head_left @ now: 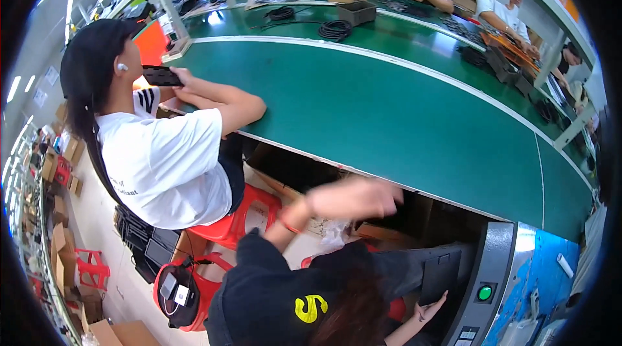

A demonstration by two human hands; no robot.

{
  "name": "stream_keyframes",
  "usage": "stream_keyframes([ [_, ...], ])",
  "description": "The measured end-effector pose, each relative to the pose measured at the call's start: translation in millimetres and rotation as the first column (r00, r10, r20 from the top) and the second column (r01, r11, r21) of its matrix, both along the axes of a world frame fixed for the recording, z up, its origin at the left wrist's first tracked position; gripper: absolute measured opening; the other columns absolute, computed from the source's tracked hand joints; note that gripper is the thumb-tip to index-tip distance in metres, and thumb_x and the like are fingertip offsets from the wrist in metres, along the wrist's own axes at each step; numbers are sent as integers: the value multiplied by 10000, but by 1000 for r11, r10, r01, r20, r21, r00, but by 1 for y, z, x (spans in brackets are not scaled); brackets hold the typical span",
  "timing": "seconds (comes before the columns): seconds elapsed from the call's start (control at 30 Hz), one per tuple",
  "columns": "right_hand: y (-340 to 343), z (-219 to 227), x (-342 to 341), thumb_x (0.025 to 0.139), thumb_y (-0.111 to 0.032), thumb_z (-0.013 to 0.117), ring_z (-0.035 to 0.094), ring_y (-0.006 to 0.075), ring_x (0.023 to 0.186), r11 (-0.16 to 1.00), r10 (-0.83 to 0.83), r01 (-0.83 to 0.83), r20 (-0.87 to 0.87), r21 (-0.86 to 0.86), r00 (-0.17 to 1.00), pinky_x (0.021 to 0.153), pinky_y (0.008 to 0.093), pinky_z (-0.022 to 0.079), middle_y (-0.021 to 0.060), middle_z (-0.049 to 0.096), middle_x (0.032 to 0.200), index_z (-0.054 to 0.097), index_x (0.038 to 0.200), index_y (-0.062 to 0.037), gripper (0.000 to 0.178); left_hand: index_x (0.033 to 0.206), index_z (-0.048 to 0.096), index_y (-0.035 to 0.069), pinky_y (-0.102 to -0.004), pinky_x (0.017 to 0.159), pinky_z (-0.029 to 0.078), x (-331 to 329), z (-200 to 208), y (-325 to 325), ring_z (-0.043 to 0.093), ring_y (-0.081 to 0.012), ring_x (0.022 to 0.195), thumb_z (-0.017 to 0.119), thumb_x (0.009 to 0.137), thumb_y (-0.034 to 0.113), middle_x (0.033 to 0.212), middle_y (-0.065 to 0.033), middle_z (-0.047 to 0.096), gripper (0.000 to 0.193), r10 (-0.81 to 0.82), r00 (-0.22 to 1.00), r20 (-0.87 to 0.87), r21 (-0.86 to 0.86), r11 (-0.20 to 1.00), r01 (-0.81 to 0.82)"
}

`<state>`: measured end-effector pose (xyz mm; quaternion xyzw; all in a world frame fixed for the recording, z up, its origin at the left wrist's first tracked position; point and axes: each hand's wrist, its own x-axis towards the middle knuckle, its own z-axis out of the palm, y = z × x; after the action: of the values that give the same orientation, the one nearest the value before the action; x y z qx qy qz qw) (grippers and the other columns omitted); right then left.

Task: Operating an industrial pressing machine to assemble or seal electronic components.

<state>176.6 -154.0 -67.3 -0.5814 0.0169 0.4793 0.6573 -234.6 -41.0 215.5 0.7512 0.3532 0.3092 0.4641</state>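
My left hand (pixel 356 198) is stretched out beside the near edge of the green work surface, smeared by motion, so its fingers cannot be made out. A red band (pixel 289 223) circles that forearm. Low on the right, my right hand (pixel 431 309) grips the lower edge of a flat black rectangular panel (pixel 440 278), which lies over my grey trouser leg (pixel 400 269). My black shirt with a yellow mark (pixel 311 308) and dark hanging hair fill the bottom.
A long green work surface (pixel 389 113) curves across the middle. To the left, a seated person in white (pixel 162 164) holds a dark phone. Right of my legs stands a grey panel with a green button (pixel 484 292). A red stool (pixel 201 294) carries a black bag. Several people work opposite.
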Motion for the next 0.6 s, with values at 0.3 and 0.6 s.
stream_keyframes([
  [0.3, 12, 47, -30, 839, -383, 542, 357, 247, 1253, 988, -124, 138, -182, 71, 976, 1047, 350, 257, 74, 351, 1392, 403, 1321, -119, 567, 1016, 491, 43, -233, 664, 418, -155, -34, -27, 482, -97, 714, 441, 914, 114, 792, -30, 506, 134, 487, -96, 868, -191, 150, -970],
  [0.6, -8, 10, 0, 793, -387, 608, 431, 213, 1171, 996, -43, 29, 181, 80, 983, 935, 335, 360, 44, 464, 1299, 498, 1228, -107, 528, 930, 621, 38, -202, 519, 453, 29, -113, 21, 568, -79, 629, 463, 896, 257, 725, -37, 610, 272, -159, 925, 345, -346, 895, 283],
])
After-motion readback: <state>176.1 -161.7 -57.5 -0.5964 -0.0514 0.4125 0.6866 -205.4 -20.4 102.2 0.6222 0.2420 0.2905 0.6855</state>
